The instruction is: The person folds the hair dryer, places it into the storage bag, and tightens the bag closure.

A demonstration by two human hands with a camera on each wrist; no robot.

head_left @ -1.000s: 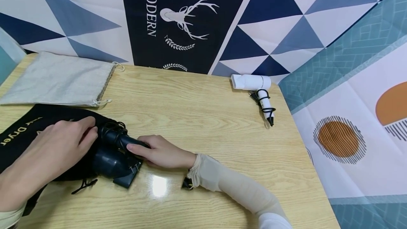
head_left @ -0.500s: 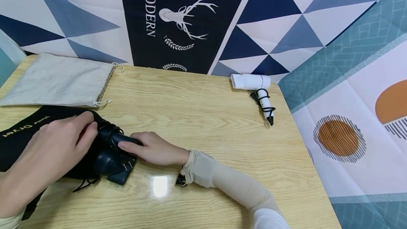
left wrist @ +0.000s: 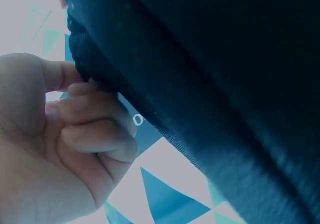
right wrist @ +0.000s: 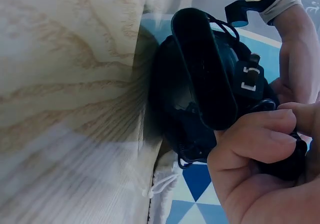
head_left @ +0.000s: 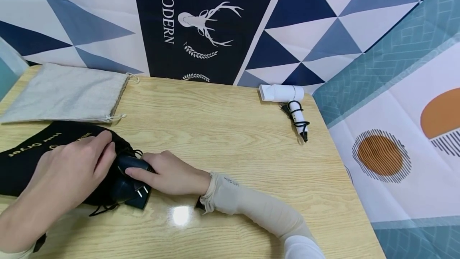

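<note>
A black drawstring bag (head_left: 28, 159) with gold lettering lies on the left of the table, its mouth facing right. My left hand (head_left: 73, 167) pinches the cloth at the bag's mouth; in the left wrist view, curled fingers (left wrist: 97, 134) meet the thumb at the dark fabric's edge. A black hair dryer (head_left: 121, 189) sits partly inside the bag, its flat nozzle and the two-pin plug (head_left: 142, 191) showing outside. Around its handle (head_left: 131, 163) my right hand (head_left: 172, 173) has its fingers and thumb curled. The rest of the dryer is hidden by the bag.
A white hair dryer (head_left: 282, 92) with its black cord wound round the handle lies at the table's back right. Behind the black bag is a flat grey cloth bag (head_left: 68, 93) with white drawstrings. A patterned wall covering (head_left: 212, 23) rises along the table's back edge.
My right hand has moved left with the black hair dryer, which sits deeper in the bag. The left hand keeps its hold on the bag's mouth, having shifted slightly.
</note>
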